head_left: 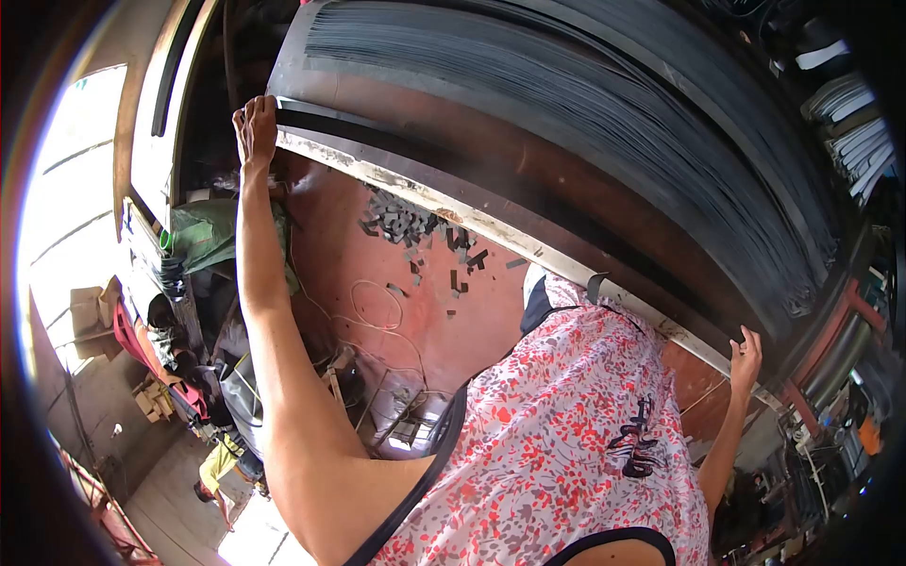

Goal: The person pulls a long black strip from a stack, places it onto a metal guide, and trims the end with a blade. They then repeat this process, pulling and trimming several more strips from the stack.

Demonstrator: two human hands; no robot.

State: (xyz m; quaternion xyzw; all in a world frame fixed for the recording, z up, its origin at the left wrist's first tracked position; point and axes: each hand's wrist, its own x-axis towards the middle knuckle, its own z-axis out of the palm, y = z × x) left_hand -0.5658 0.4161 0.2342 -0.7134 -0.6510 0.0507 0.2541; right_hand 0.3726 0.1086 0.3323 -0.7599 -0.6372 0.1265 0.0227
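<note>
A long black strip lies along the front edge of the worktable. My left hand is closed at its left end, by the table's corner. Far to the right, my right hand has its fingers bent together at the other end of the strip; its fingertips are small in view. Behind the strip, a thick stack of long grey-black strips covers much of the tabletop. A small dark curled piece hangs at the pale table edge, close to my body.
Cut dark scraps litter the red floor below the table, with a thin looped cable nearby. A green sack stands at left. Another person is bent over in the background. Pale bundled sheets sit far right.
</note>
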